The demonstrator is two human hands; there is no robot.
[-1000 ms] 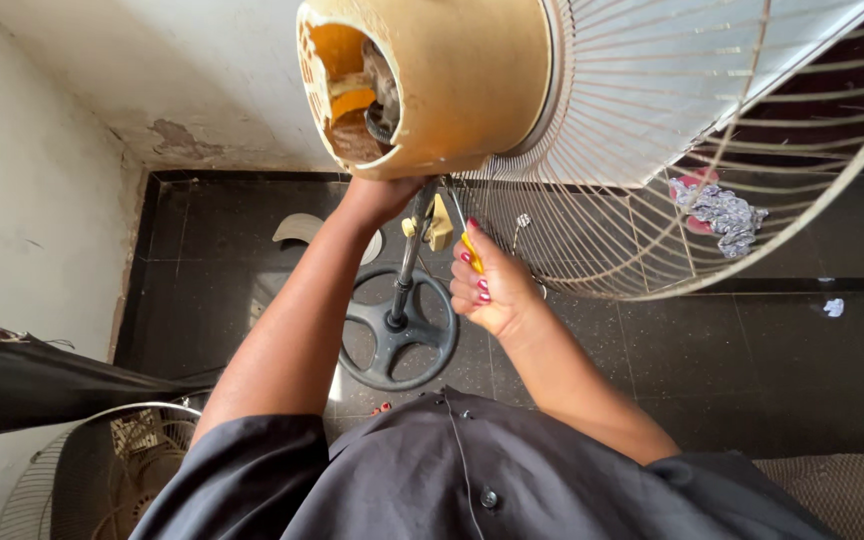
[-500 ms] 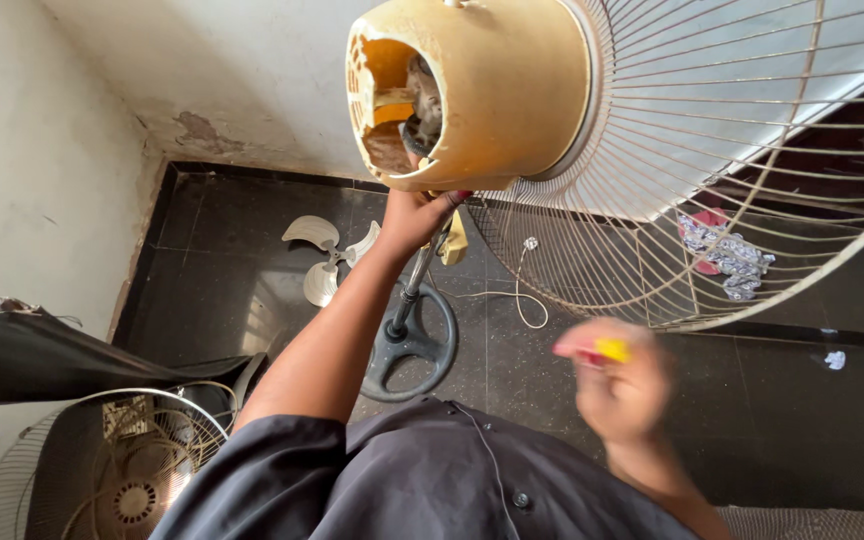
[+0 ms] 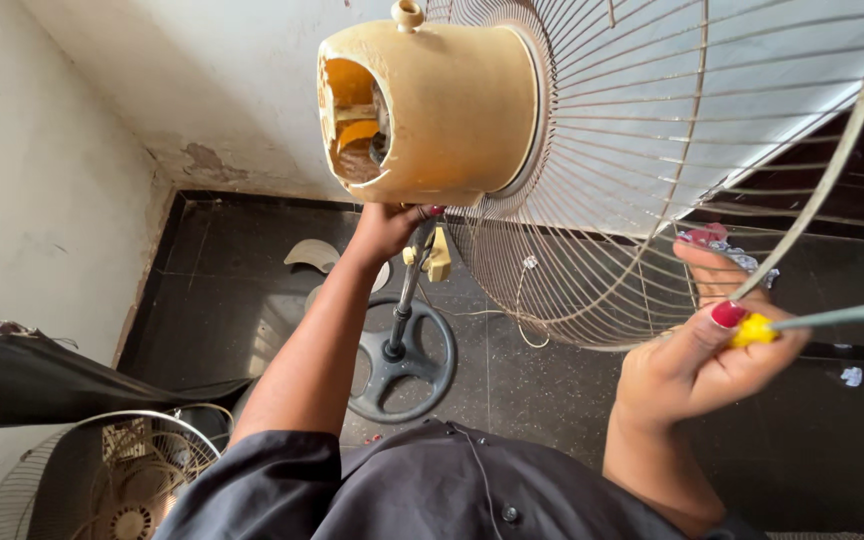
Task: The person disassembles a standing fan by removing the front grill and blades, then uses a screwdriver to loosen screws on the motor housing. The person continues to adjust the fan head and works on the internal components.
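Wire rear guard [image 3: 672,150] of pedestal fan fills upper right; yellowed motor housing [image 3: 432,105] sits left of it, open back toward camera. Left hand [image 3: 384,228] grips fan neck directly beneath housing. Right hand [image 3: 697,360], lower right, clenched on yellow-handled screwdriver [image 3: 812,320], shaft pointing right, away from housing.
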